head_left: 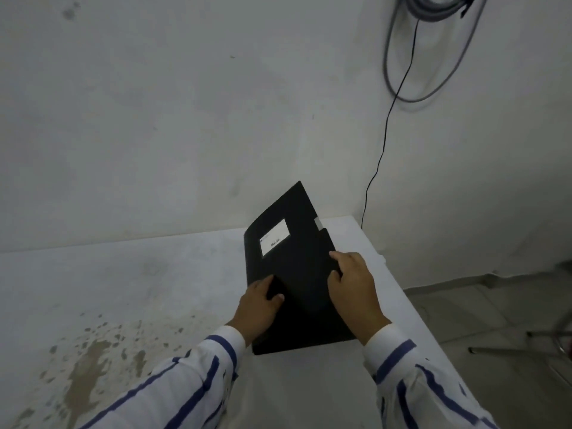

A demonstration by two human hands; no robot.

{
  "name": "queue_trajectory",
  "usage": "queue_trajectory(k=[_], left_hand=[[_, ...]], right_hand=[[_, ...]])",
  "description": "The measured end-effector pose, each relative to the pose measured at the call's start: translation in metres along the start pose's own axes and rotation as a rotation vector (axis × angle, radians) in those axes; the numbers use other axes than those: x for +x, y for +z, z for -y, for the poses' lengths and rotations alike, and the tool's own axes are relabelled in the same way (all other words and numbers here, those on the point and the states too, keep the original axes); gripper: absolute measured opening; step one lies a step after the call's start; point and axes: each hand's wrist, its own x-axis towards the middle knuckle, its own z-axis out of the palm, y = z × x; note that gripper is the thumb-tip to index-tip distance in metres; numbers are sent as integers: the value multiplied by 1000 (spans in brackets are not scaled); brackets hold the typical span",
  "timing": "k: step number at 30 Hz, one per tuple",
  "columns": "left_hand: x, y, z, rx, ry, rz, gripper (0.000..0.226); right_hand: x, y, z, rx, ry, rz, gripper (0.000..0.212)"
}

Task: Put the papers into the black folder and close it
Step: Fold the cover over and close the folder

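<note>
Head view: the black folder (294,267) lies closed on the white table (154,274), right of centre in the frame, its long axis running from the lower centre up toward the upper right, with the far end apparently tilted up off the table surface. A white label (275,241) sits on the cover near the far end, and a small grey tab (318,223) projects at the right edge. No loose papers are visible; whether they are already inside cannot be determined. The left hand (261,308) grips the folder's left edge near the bottom, thumb on the cover and fingers curled under. The right hand (353,289) holds the right edge, index finger extended along the cover, remaining fingers wrapped around the edge. The right edge is probably the opening side, so the right hand is the one placed to lift or press the cover. A black cable (383,150) hangs down the wall behind the table, upper right.
</note>
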Motion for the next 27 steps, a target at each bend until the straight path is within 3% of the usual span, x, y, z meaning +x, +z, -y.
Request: queue_trajectory(k=[11, 14, 20, 27], left_hand=[[17, 42, 19, 370, -115, -78, 73], [18, 44, 19, 420, -119, -85, 73], [20, 49, 21, 508, -129, -87, 72], [21, 49, 21, 584, -143, -67, 71]], right_hand=[[-3, 45, -113, -19, 171, 349, 38], [-4, 54, -118, -45, 191, 399, 25], [-8, 66, -116, -110, 90, 494, 50], [-13, 75, -129, -300, -83, 479, 55]])
